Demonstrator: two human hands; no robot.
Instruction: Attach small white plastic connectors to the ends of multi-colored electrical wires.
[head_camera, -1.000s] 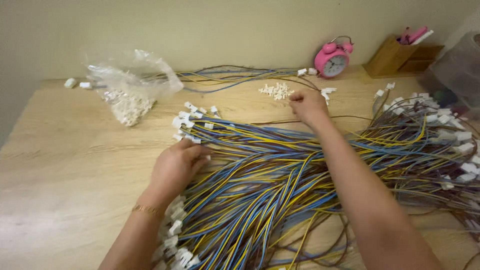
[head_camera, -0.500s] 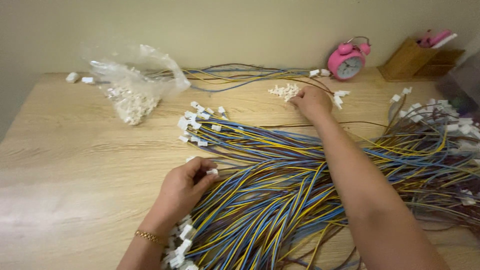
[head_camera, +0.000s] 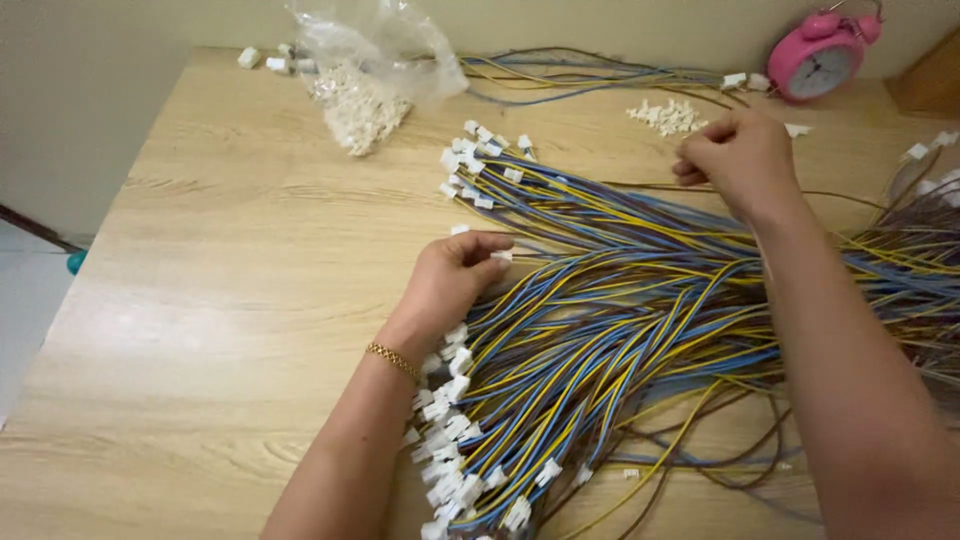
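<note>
A big bundle of blue, yellow and brown wires (head_camera: 640, 330) with white plug ends lies across the wooden table (head_camera: 230, 300). My left hand (head_camera: 452, 282) rests on the bundle's left side, its fingers curled around a wire end with a white connector (head_camera: 500, 256) at the fingertips. My right hand (head_camera: 735, 160) hovers over the far part of the bundle, just in front of a small pile of loose white connectors (head_camera: 665, 115). Its fingers are pinched together on something small, apparently one connector, mostly hidden.
A clear plastic bag of white connectors (head_camera: 365, 90) lies at the back left. A pink alarm clock (head_camera: 815, 60) stands at the back right beside a wooden box (head_camera: 925, 80). More wires (head_camera: 590, 75) run along the back. The table's left edge drops to the floor (head_camera: 25, 290).
My right hand has drawn back from the loose connector pile toward the bundle with its fingers pinched. My left hand has shifted slightly along the wire ends. The view has tilted down and closer.
</note>
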